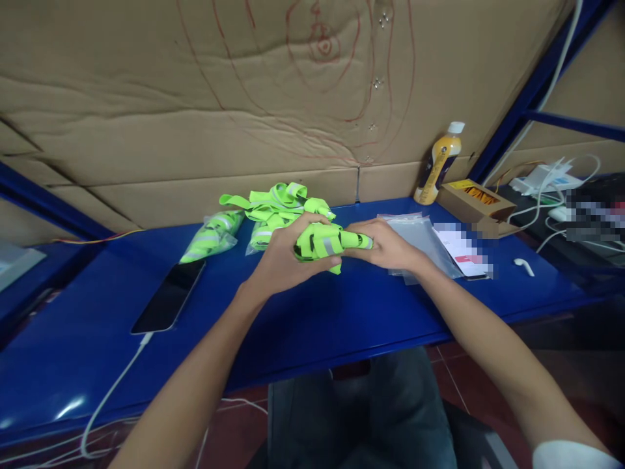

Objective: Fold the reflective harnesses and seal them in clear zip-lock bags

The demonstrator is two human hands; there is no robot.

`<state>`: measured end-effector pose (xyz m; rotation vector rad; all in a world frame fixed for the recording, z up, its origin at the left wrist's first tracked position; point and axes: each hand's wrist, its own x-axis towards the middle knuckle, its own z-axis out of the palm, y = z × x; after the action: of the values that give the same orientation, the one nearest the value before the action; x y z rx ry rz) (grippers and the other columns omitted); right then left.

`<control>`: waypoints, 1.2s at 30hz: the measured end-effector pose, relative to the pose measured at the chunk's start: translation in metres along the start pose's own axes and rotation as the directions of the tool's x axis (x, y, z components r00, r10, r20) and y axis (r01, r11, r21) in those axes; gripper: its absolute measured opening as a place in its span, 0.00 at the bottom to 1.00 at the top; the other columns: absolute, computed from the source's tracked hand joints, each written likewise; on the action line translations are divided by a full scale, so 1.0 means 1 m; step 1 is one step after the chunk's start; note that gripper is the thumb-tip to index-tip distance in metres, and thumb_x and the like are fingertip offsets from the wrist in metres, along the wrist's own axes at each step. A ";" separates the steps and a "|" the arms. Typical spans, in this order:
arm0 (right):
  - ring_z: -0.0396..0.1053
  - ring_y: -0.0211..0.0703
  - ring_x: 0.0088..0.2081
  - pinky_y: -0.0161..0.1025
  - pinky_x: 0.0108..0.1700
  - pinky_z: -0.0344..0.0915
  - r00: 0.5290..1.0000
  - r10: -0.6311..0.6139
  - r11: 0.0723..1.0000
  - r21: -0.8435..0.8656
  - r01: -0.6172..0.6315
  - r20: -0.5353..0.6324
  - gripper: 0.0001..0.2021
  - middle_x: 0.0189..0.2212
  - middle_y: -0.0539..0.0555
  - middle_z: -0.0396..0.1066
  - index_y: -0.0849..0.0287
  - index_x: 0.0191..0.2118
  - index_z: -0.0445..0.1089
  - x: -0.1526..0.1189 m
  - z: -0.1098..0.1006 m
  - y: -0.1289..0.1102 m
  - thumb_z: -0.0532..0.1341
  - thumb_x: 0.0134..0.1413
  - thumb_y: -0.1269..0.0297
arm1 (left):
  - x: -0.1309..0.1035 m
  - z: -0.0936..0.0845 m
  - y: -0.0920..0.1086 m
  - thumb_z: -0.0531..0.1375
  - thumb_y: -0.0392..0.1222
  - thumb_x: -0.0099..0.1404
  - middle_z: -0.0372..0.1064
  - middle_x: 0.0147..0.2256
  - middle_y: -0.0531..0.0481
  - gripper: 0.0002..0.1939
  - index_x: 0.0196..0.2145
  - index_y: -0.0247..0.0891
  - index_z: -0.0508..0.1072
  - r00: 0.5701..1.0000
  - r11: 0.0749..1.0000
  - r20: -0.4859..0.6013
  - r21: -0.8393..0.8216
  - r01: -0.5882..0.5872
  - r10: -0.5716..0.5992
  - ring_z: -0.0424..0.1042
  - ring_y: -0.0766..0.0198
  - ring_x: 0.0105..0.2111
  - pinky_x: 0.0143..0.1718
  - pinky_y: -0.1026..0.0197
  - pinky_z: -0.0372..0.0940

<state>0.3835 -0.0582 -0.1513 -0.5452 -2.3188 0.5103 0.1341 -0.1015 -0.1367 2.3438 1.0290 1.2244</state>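
Between my two hands, above the blue table, is a bundled neon-green reflective strap point(322, 242) with grey stripes and black parts. My left hand point(283, 254) is closed around its left side, thumb along the bottom. My right hand point(378, 242) pinches the narrower right end of the strap; some of its fingers are hidden. Behind my left hand lies a loose heap of similar green straps point(278, 202). To the left, a clear bag point(212, 236) has another green strap packed inside. Beside my right hand are flat clear plastic bags point(415, 241) in a stack.
A phone point(168, 298) on a white cable lies at the left of the blue table point(303, 326). At the right stand a yellow bottle point(439, 163) and an open cardboard box point(476, 205). A white earbud point(524, 266) lies near cables. Cardboard point(195, 130) walls the back.
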 end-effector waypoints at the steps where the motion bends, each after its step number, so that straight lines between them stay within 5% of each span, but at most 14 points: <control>1: 0.68 0.39 0.32 0.36 0.37 0.59 1.000 -0.014 0.998 -0.064 0.013 -0.015 0.12 0.32 0.50 0.74 0.59 0.38 0.76 -0.001 0.000 0.001 0.65 0.70 0.56 | 0.000 0.000 -0.001 0.73 0.58 0.63 0.80 0.45 0.47 0.25 0.51 0.41 0.77 0.998 0.996 0.016 -0.062 0.065 -0.064 0.80 0.55 0.41 0.40 0.58 0.72; 5: 0.74 0.49 0.44 0.42 0.44 0.65 0.996 -0.081 0.947 -0.314 0.063 -0.044 0.15 0.47 0.58 0.80 0.57 0.57 0.77 -0.006 0.001 0.006 0.59 0.71 0.66 | 0.000 0.006 -0.005 0.70 0.65 0.64 0.81 0.38 0.46 0.26 0.46 0.40 0.80 0.951 0.889 0.079 -0.341 0.307 -0.298 0.80 0.56 0.36 0.35 0.58 0.74; 10: 0.71 0.55 0.48 0.48 0.46 0.67 0.995 -0.090 0.801 -0.597 0.049 -0.038 0.24 0.53 0.59 0.79 0.57 0.63 0.75 -0.008 0.005 0.005 0.57 0.65 0.76 | 0.002 0.015 -0.007 0.71 0.66 0.61 0.82 0.34 0.40 0.28 0.38 0.35 0.83 0.747 0.454 0.390 -0.612 0.647 -0.539 0.82 0.50 0.31 0.34 0.50 0.79; 13: 0.71 0.57 0.50 0.49 0.47 0.69 0.999 -0.046 0.788 -0.614 0.039 0.005 0.27 0.54 0.60 0.78 0.58 0.65 0.73 -0.007 0.007 0.001 0.59 0.62 0.77 | 0.003 0.015 -0.009 0.79 0.57 0.51 0.81 0.32 0.42 0.24 0.35 0.34 0.83 0.700 0.387 0.385 -0.626 0.677 -0.602 0.80 0.54 0.30 0.34 0.53 0.78; 15: 0.71 0.57 0.53 0.51 0.52 0.71 0.999 -0.030 0.855 -0.518 0.036 0.019 0.30 0.57 0.61 0.75 0.56 0.68 0.70 -0.005 0.007 -0.001 0.61 0.59 0.75 | 0.004 0.013 -0.013 0.80 0.53 0.48 0.82 0.34 0.43 0.23 0.35 0.34 0.84 0.729 0.441 0.306 -0.632 0.637 -0.613 0.79 0.56 0.30 0.34 0.55 0.76; 17: 0.71 0.57 0.59 0.53 0.59 0.71 0.999 -0.034 0.941 -0.336 0.040 0.025 0.33 0.61 0.61 0.72 0.55 0.71 0.66 -0.004 0.005 -0.002 0.64 0.60 0.69 | 0.004 0.009 -0.016 0.79 0.52 0.50 0.82 0.36 0.44 0.21 0.36 0.35 0.83 0.795 0.588 0.191 -0.579 0.565 -0.575 0.79 0.57 0.32 0.34 0.57 0.74; 20: 0.70 0.59 0.63 0.55 0.64 0.67 1.000 0.025 0.989 -0.148 -0.027 -0.012 0.34 0.64 0.62 0.71 0.55 0.71 0.65 -0.001 -0.003 -0.001 0.69 0.61 0.57 | 0.003 0.002 -0.018 0.75 0.53 0.58 0.80 0.35 0.48 0.18 0.37 0.36 0.82 0.930 0.880 0.048 -0.311 0.360 -0.363 0.77 0.58 0.33 0.36 0.58 0.71; 22: 0.75 0.57 0.58 0.53 0.61 0.69 0.992 0.122 0.987 -0.103 -0.123 -0.012 0.33 0.60 0.61 0.75 0.55 0.67 0.69 0.000 -0.008 0.001 0.72 0.60 0.52 | 0.001 -0.001 -0.015 0.73 0.52 0.63 0.80 0.37 0.49 0.16 0.41 0.37 0.82 0.985 0.975 0.044 -0.136 0.174 -0.169 0.77 0.58 0.35 0.38 0.58 0.70; 25: 0.77 0.52 0.51 0.48 0.56 0.72 0.981 0.176 0.981 0.069 -0.182 0.081 0.32 0.55 0.55 0.79 0.55 0.62 0.72 0.000 -0.013 0.004 0.76 0.54 0.52 | -0.001 -0.002 -0.010 0.71 0.47 0.67 0.82 0.44 0.48 0.15 0.48 0.40 0.82 0.996 0.997 0.070 -0.064 -0.050 0.054 0.80 0.56 0.42 0.46 0.56 0.71; 28: 0.79 0.50 0.48 0.46 0.50 0.77 0.971 0.184 0.909 0.349 -0.227 0.152 0.31 0.51 0.53 0.79 0.55 0.58 0.72 -0.001 -0.008 0.005 0.78 0.50 0.55 | -0.002 0.004 -0.009 0.71 0.43 0.67 0.82 0.49 0.47 0.16 0.51 0.42 0.81 0.983 0.986 0.090 -0.069 -0.153 0.159 0.80 0.54 0.50 0.53 0.53 0.72; 32: 0.76 0.41 0.27 0.37 0.25 0.74 0.935 0.331 0.790 0.505 -0.347 0.126 0.27 0.35 0.48 0.77 0.57 0.56 0.69 -0.002 0.008 0.002 0.74 0.52 0.61 | -0.003 0.020 -0.016 0.71 0.41 0.63 0.78 0.53 0.43 0.19 0.51 0.42 0.79 0.985 0.985 -0.008 -0.007 -0.174 0.174 0.78 0.50 0.54 0.56 0.46 0.72; 36: 0.69 0.37 0.22 0.33 0.19 0.65 0.914 0.405 0.800 0.483 -0.356 0.002 0.20 0.30 0.46 0.73 0.54 0.55 0.71 -0.002 0.024 -0.004 0.69 0.62 0.53 | -0.006 0.034 -0.013 0.71 0.43 0.65 0.77 0.57 0.42 0.24 0.58 0.43 0.74 0.992 0.992 -0.124 -0.116 -0.042 0.028 0.77 0.49 0.58 0.60 0.45 0.70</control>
<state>0.3669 -0.0679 -0.1671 -0.7740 -1.8826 1.1802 0.1527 -0.0944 -0.1675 2.2298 0.9282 1.4169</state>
